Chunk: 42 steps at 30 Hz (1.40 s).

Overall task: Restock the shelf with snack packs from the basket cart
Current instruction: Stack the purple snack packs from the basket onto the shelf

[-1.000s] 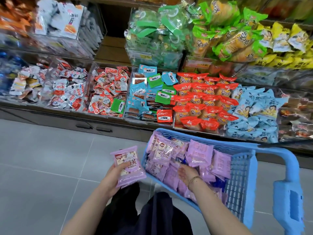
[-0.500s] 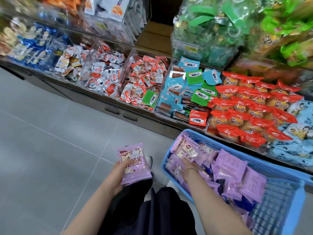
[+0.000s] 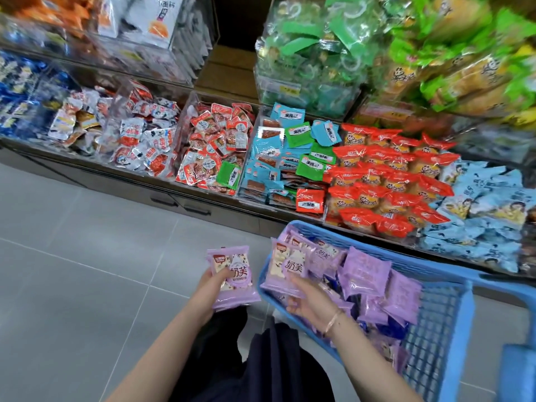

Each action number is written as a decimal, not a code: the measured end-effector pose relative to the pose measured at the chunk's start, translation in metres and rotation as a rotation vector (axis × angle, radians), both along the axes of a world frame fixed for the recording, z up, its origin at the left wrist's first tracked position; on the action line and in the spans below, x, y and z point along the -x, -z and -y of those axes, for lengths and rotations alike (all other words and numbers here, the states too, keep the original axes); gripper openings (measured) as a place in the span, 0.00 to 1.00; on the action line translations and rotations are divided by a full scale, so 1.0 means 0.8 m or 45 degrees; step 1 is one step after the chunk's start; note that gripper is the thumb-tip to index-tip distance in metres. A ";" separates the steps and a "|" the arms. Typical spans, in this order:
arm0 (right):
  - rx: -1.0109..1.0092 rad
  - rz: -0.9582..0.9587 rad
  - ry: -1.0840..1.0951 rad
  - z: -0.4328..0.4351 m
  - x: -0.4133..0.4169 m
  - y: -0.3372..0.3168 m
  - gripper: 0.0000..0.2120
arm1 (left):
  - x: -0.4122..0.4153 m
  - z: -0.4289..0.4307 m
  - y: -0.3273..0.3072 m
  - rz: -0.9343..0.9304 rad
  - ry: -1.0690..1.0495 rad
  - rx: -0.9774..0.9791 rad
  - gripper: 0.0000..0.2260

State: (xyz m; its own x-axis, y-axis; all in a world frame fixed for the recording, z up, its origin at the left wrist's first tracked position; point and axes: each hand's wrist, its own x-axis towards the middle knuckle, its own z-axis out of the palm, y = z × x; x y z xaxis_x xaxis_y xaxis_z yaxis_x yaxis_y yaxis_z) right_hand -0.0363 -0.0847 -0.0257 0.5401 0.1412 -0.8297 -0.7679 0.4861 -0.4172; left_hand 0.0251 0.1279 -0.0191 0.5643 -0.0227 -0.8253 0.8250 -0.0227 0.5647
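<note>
A blue basket cart [image 3: 435, 320] at the lower right holds several purple snack packs [image 3: 365, 274]. My left hand [image 3: 210, 288] grips a small stack of purple packs [image 3: 233, 278] out over the floor, left of the cart. My right hand [image 3: 307, 303] holds another purple pack [image 3: 287, 268] at the cart's near left corner, just above its rim. The shelf [image 3: 203, 195] runs across the view behind the cart, with clear bins full of snack packets.
Grey tiled floor [image 3: 72, 271] spreads to the left. The shelf base has drawers with dark handles [image 3: 179, 206]. Upper bins hold white, green and yellow bags. A bare wooden gap [image 3: 229, 74] shows between the upper bins. My dark trousers [image 3: 255, 364] are below.
My right hand has lifted a purple pack out of the pile to the cart's rim. The view has swung left and nearer the shelf. My left hand still holds its packs.
</note>
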 end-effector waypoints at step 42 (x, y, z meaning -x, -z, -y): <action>0.673 -0.286 0.188 0.110 -0.016 0.120 0.07 | 0.018 -0.001 -0.002 -0.008 -0.247 0.048 0.07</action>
